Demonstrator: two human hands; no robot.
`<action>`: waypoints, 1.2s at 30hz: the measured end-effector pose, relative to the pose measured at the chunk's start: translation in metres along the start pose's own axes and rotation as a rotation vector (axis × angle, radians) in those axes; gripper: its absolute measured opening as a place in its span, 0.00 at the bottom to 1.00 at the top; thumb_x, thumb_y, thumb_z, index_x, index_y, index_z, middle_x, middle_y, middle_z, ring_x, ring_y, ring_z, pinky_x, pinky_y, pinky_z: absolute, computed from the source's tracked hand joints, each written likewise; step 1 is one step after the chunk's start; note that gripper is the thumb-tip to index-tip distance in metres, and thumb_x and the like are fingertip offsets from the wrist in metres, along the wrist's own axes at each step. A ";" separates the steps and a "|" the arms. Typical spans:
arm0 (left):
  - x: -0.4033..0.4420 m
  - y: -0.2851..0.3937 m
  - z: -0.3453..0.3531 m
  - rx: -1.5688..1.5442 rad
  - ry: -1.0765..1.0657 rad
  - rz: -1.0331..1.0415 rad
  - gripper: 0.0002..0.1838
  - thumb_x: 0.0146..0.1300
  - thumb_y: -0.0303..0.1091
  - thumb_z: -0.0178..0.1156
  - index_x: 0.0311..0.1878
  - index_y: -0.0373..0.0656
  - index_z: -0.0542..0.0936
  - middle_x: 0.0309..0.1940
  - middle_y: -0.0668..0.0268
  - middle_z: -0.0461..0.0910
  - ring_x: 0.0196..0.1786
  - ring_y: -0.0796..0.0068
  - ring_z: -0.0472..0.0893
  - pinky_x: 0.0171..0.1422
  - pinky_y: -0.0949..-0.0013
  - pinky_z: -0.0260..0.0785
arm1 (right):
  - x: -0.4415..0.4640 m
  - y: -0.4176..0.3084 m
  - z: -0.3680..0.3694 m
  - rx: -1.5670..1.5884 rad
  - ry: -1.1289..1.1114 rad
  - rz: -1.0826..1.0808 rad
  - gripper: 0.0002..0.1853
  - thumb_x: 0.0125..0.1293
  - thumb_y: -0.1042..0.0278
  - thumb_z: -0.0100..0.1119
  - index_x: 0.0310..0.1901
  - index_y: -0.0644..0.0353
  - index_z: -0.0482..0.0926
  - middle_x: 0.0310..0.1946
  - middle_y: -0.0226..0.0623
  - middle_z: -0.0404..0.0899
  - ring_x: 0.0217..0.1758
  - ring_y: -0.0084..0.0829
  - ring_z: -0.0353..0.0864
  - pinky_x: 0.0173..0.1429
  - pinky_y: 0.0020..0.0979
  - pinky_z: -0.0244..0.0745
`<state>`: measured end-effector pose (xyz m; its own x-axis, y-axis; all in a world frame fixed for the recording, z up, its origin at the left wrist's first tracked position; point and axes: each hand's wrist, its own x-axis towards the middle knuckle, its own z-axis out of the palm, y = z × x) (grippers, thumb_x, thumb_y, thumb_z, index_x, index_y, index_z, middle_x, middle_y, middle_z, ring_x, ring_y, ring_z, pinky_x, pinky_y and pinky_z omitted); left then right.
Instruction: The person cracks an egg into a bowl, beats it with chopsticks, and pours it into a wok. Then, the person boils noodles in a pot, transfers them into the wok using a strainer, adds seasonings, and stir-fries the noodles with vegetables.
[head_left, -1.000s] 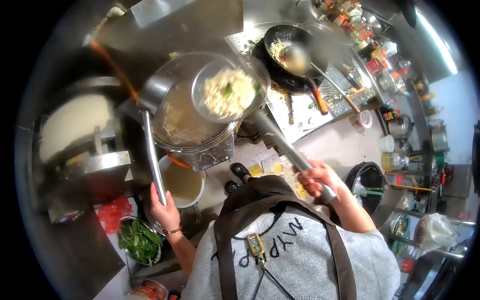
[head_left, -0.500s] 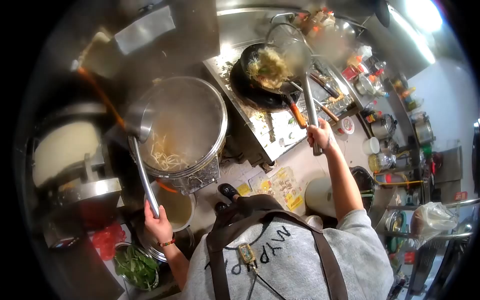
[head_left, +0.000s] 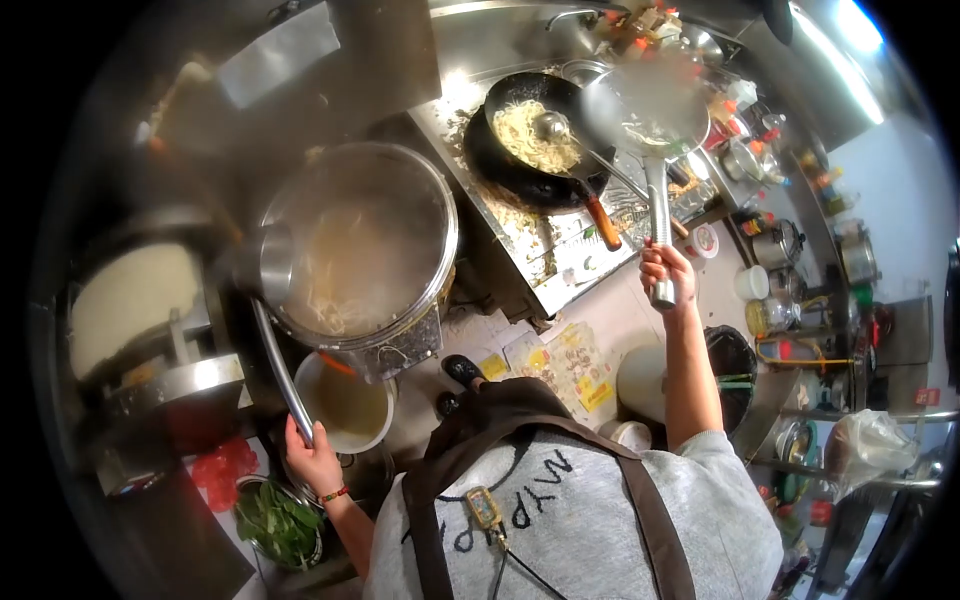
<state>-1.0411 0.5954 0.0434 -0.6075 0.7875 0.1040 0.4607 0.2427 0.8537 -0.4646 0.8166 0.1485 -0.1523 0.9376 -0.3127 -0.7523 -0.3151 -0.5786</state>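
My left hand is closed round the handle of a long metal ladle, whose bowl is at the left rim of a large steaming pot. Thin noodle-like strands float in the cloudy liquid. My right hand grips the handle of a round strainer, held right of a black wok; a few pale bits cling to it. Pale strands lie in the wok, with another ladle resting on them.
A bucket of liquid stands below the pot. Green leaves fill a bowl at lower left, near a red bag. Bottles and jars crowd the upper right. A lined black bin and a white bucket stand right.
My right hand has carried the strainer from over the pot to the wok, then right of it. The strainer's food is now in the wok. My left hand still holds its ladle.
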 end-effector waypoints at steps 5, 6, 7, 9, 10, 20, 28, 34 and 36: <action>-0.001 -0.029 0.004 -0.595 -0.022 -0.287 0.22 0.62 0.24 0.57 0.60 0.35 0.68 0.30 0.71 0.72 0.24 0.86 0.66 0.25 0.80 0.57 | -0.063 0.026 0.037 0.086 -0.080 0.175 0.12 0.66 0.72 0.45 0.50 0.65 0.66 0.20 0.27 0.59 0.15 0.17 0.59 0.17 0.21 0.56; -0.002 -0.025 0.004 -0.683 -0.019 -0.331 0.22 0.62 0.24 0.57 0.60 0.36 0.68 0.28 0.72 0.71 0.22 0.87 0.65 0.23 0.80 0.56 | -0.076 0.036 0.043 0.000 -0.075 0.221 0.13 0.65 0.73 0.45 0.50 0.65 0.66 0.20 0.28 0.59 0.13 0.18 0.58 0.15 0.21 0.56; -0.002 -0.021 0.005 -0.759 -0.009 -0.360 0.22 0.62 0.24 0.58 0.60 0.36 0.69 0.26 0.74 0.70 0.21 0.88 0.64 0.21 0.81 0.55 | -0.088 0.047 0.048 -0.085 -0.072 0.267 0.14 0.63 0.74 0.46 0.51 0.65 0.65 0.19 0.29 0.60 0.11 0.18 0.56 0.13 0.21 0.55; -0.003 -0.019 0.012 -0.816 0.013 -0.399 0.22 0.62 0.24 0.58 0.60 0.38 0.69 0.23 0.77 0.68 0.17 0.91 0.61 0.18 0.82 0.53 | -0.095 0.064 0.078 -0.331 0.033 0.385 0.17 0.58 0.77 0.47 0.51 0.65 0.64 0.17 0.32 0.60 0.09 0.19 0.55 0.11 0.22 0.57; -0.006 -0.021 0.011 -0.828 0.027 -0.428 0.21 0.62 0.24 0.58 0.60 0.37 0.70 0.23 0.77 0.68 0.17 0.91 0.62 0.18 0.82 0.53 | -0.089 0.072 0.088 -0.465 0.029 0.450 0.16 0.57 0.76 0.48 0.49 0.66 0.66 0.17 0.32 0.62 0.09 0.20 0.57 0.13 0.23 0.59; -0.119 0.005 -0.039 -0.456 0.084 -0.434 0.20 0.63 0.25 0.56 0.59 0.36 0.68 0.22 0.76 0.66 0.18 0.90 0.63 0.18 0.81 0.54 | 0.120 0.236 0.109 -1.482 -0.448 0.729 0.10 0.53 0.72 0.50 0.18 0.67 0.71 0.13 0.39 0.70 0.13 0.32 0.71 0.15 0.33 0.66; -0.248 0.013 -0.047 -0.290 0.188 -0.604 0.12 0.63 0.27 0.56 0.48 0.35 0.73 0.30 0.70 0.74 0.28 0.85 0.70 0.32 0.79 0.63 | 0.127 0.286 0.102 -0.558 -0.178 1.214 0.10 0.62 0.72 0.49 0.23 0.54 0.63 0.15 0.25 0.63 0.15 0.18 0.61 0.20 0.23 0.60; -0.208 -0.009 -0.036 -0.471 -0.004 -1.031 0.03 0.63 0.27 0.55 0.35 0.39 0.72 0.25 0.67 0.71 0.24 0.82 0.70 0.23 0.75 0.61 | 0.083 0.245 0.090 -0.236 -0.042 1.196 0.04 0.63 0.73 0.45 0.37 0.62 0.65 0.19 0.24 0.62 0.15 0.16 0.59 0.19 0.20 0.60; -0.202 -0.065 -0.022 -0.771 0.038 -1.148 0.07 0.64 0.27 0.54 0.30 0.42 0.70 0.23 0.69 0.67 0.20 0.82 0.66 0.21 0.73 0.58 | 0.069 0.234 0.080 -0.143 -0.064 1.176 0.06 0.62 0.73 0.46 0.39 0.62 0.66 0.21 0.25 0.63 0.16 0.17 0.59 0.20 0.21 0.61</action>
<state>-0.9625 0.4077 -0.0222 -0.4222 0.3431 -0.8390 -0.7675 0.3572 0.5323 -0.7025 0.8190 0.0519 -0.7369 0.0655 -0.6728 -0.0508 -0.9978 -0.0415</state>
